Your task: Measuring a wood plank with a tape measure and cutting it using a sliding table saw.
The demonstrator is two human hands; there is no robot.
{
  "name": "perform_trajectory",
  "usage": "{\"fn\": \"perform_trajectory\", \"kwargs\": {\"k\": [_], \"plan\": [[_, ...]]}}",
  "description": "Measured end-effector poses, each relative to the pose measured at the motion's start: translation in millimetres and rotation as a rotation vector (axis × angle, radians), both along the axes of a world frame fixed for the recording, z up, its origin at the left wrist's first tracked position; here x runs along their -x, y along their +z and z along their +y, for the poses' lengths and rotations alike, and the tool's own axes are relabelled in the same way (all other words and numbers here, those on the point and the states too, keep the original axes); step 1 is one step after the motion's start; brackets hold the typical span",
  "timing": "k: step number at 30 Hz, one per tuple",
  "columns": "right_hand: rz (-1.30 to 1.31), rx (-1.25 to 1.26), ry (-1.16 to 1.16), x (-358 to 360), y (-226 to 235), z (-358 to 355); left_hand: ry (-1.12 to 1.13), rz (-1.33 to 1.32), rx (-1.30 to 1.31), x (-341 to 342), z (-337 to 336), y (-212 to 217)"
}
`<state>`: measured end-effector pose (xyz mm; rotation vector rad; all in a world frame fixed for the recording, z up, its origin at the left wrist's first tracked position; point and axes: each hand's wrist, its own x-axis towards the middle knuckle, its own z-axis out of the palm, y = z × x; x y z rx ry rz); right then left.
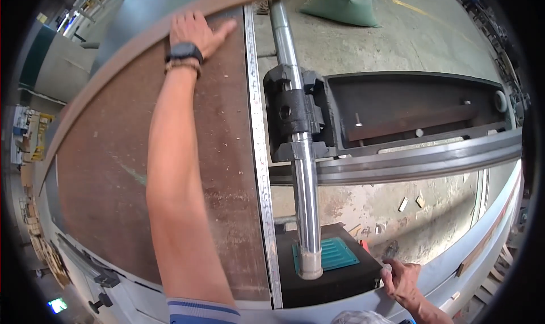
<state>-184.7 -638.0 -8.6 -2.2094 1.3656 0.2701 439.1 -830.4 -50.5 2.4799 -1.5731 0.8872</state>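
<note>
Resting open on long brown wooden strip (130, 43): your left hand (196, 35) | below: scuffed brown surface (113, 148) | half-curled beside black teal-vented box (355, 276), hold unclear: your right hand (404, 281)

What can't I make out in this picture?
All in the head view:
Right hand: its own curled fingers hide whatever it may grip.
Ruler strip: markings too small to read.
Green sack: top cut off by the upper edge.
Striped sleeve: cut off by the lower edge.
</note>
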Motion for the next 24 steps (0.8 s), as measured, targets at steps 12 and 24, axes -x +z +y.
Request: {"fn": "perform_trajectory", "kwargs": {"k": [12, 24], "plan": [[-0.075, 0.005, 0.008, 14, 6, 1, 0.001, 0.37, -0.379, 107, -21, 41], [-0.553, -0.014, -0.119, 26, 38, 7, -0.622, 0.335, 0.032, 205, 122, 163]]}}
